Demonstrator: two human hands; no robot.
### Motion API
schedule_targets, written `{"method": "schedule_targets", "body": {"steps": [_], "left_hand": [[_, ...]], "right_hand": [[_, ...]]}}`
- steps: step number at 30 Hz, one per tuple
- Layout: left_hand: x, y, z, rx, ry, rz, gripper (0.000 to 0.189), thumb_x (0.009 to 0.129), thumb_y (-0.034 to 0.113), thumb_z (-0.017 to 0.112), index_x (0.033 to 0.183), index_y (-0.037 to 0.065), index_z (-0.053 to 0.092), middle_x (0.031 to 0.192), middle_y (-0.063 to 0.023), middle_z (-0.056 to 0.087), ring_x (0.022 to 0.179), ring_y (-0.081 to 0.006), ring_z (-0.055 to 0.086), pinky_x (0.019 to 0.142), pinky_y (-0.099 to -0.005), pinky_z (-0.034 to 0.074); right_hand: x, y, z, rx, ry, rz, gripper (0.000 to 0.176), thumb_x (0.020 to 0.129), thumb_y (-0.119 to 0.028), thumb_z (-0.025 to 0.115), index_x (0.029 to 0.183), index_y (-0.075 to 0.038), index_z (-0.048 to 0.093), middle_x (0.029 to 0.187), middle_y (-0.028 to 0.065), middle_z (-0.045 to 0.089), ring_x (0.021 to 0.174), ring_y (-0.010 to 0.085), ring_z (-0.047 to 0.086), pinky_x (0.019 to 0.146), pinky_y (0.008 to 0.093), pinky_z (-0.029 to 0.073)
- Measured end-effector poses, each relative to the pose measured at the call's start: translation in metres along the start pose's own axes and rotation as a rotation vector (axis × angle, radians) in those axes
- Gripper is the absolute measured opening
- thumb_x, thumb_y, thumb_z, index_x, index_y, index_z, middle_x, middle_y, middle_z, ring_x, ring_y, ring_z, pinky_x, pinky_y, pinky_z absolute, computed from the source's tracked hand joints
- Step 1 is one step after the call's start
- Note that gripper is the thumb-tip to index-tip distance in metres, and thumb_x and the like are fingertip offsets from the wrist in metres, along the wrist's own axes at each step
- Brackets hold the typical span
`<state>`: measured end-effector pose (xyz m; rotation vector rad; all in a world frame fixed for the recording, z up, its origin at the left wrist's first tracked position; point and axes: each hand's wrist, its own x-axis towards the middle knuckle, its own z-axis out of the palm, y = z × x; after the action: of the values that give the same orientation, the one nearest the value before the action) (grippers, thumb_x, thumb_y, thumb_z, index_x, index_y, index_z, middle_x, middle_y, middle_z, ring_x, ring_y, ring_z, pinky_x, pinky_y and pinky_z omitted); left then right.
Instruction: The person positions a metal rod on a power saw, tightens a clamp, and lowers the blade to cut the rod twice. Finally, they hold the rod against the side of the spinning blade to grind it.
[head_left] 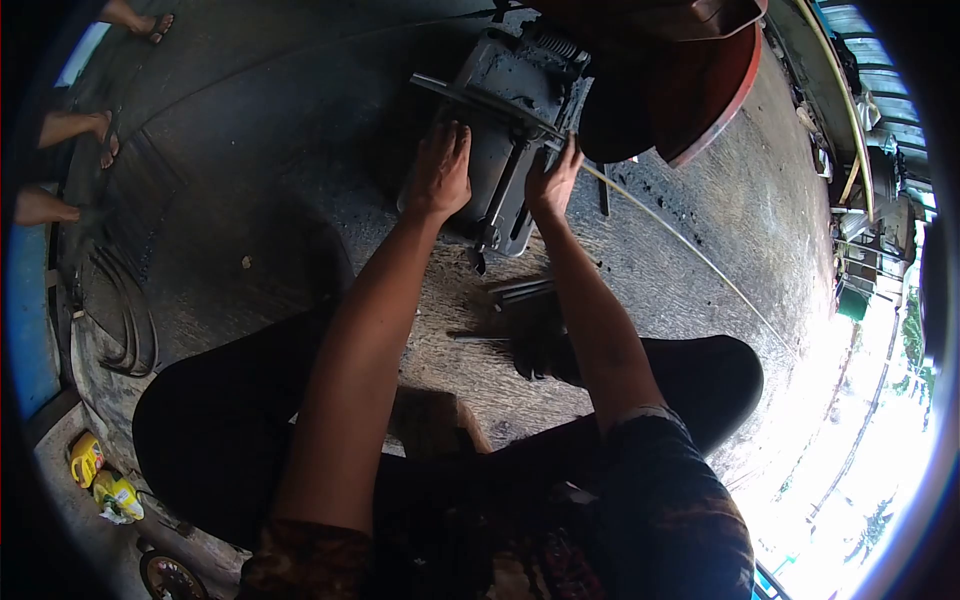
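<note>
In front of me a grey metal machine (492, 165) with a flat base, a long screw and a spring stands on the worn floor. A thin dark metal bar (450, 91) lies slantwise across it. My left hand (441, 172) rests at the machine's left side, just under the bar, fingers bent and pointing away; what it holds, if anything, is hidden. My right hand (554, 182) is at the right side, its fingertips by the bar's right end, and its grip is unclear. A red guard (712, 95) rises beyond my right hand.
Short metal pieces (522, 292) lie between my legs, near a wooden block (440, 422). Curved strips (128, 320) are on the left floor. Bare feet (107, 138) of other people show at the upper left. A pale cord (690, 243) crosses the floor; yellow containers (87, 458) stand lower left.
</note>
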<state>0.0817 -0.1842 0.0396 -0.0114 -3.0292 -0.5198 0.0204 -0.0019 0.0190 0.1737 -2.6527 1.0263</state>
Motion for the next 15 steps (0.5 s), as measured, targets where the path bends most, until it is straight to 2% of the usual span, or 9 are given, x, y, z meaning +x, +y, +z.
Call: {"method": "schedule_targets", "body": {"steps": [1,2,3,5,6,9,11,13,15], "left_hand": [[-0.001,0.0,0.0,0.0,0.001,0.001,0.064,0.084,0.011,0.056,0.142,0.001,0.03,0.147,-0.0192,0.032,0.139,-0.0331,0.027,0.109,-0.0497,0.029],[-0.002,0.0,0.001,0.0,0.005,-0.007,0.064,0.084,0.011,0.056,0.142,0.0,0.03,0.147,-0.0192,0.032,0.138,-0.0333,0.027,0.109,-0.0499,0.029],[-0.003,0.0,0.002,-0.001,0.009,-0.016,0.064,0.084,0.011,0.056,0.141,0.0,0.03,0.147,-0.0192,0.032,0.138,-0.0335,0.028,0.108,-0.0501,0.03],[-0.003,0.0,0.003,-0.006,0.037,-0.009,0.062,0.083,0.012,0.057,0.139,0.001,0.033,0.144,-0.0185,0.035,0.136,-0.034,0.031,0.107,-0.0495,0.031],[-0.003,0.0,0.002,-0.01,0.066,-0.002,0.061,0.082,0.013,0.058,0.138,0.002,0.036,0.142,-0.0177,0.038,0.134,-0.0345,0.034,0.107,-0.0489,0.032],[-0.003,0.002,0.001,-0.011,0.036,0.017,0.065,0.083,0.014,0.058,0.14,-0.002,0.032,0.144,-0.0205,0.034,0.135,-0.0345,0.031,0.106,-0.0492,0.032],[-0.002,0.002,0.006,-0.012,0.043,0.019,0.065,0.082,0.014,0.058,0.139,-0.002,0.032,0.143,-0.0208,0.035,0.135,-0.0348,0.032,0.107,-0.0482,0.031],[-0.001,0.002,0.007,-0.013,0.052,0.023,0.065,0.082,0.014,0.058,0.139,-0.003,0.032,0.143,-0.0212,0.035,0.134,-0.035,0.033,0.107,-0.0473,0.031],[-0.001,0.003,0.008,0.01,0.061,0.021,0.065,0.081,0.014,0.059,0.138,-0.004,0.033,0.142,-0.0214,0.037,0.133,-0.0349,0.034,0.108,-0.0449,0.032]], "right_hand": [[0.002,-0.003,-0.001,0.137,0.105,0.129,0.06,0.087,-0.017,0.057,0.139,0.003,0.033,0.142,0.0297,0.028,0.133,0.0454,0.027,0.11,0.0473,0.025],[0.009,0.013,0.01,-0.067,0.309,0.056,0.051,0.085,-0.013,0.059,0.129,0.006,0.043,0.126,0.0284,0.048,0.117,0.0438,0.048,0.098,0.0413,0.041],[0.016,0.032,0.016,-0.069,0.31,0.056,0.051,0.085,-0.013,0.059,0.129,0.006,0.043,0.126,0.0284,0.048,0.117,0.0438,0.048,0.098,0.0413,0.041],[0.03,0.061,0.021,0.603,0.069,0.725,0.04,0.084,-0.013,0.061,0.118,0.006,0.052,0.1,0.0206,0.063,0.089,0.0347,0.065,0.073,0.0387,0.053],[0.033,0.055,0.022,0.881,0.178,0.855,0.03,0.084,-0.015,0.065,0.105,0.004,0.058,0.081,0.0128,0.065,0.067,0.0245,0.066,0.053,0.0327,0.052],[0.044,0.044,0.012,1.029,0.136,0.96,0.026,0.083,-0.017,0.068,0.099,0.001,0.057,0.083,0.0144,0.065,0.068,0.0223,0.065,0.051,0.0309,0.051],[0.053,0.069,0.026,1.069,0.104,1.005,0.029,0.081,-0.019,0.072,0.096,0.0,0.055,0.082,0.0139,0.064,0.068,0.0232,0.065,0.053,0.0311,0.052],[0.062,0.077,0.034,1.078,0.097,0.993,0.017,0.087,-0.008,0.065,0.095,-0.001,0.051,0.074,0.0107,0.057,0.058,0.0211,0.061,0.053,0.0294,0.055],[0.06,0.078,0.033,1.146,0.122,1.038,0.015,0.087,-0.006,0.064,0.092,-0.002,0.05,0.073,0.0086,0.055,0.06,0.0201,0.06,0.052,0.0281,0.054]]}}
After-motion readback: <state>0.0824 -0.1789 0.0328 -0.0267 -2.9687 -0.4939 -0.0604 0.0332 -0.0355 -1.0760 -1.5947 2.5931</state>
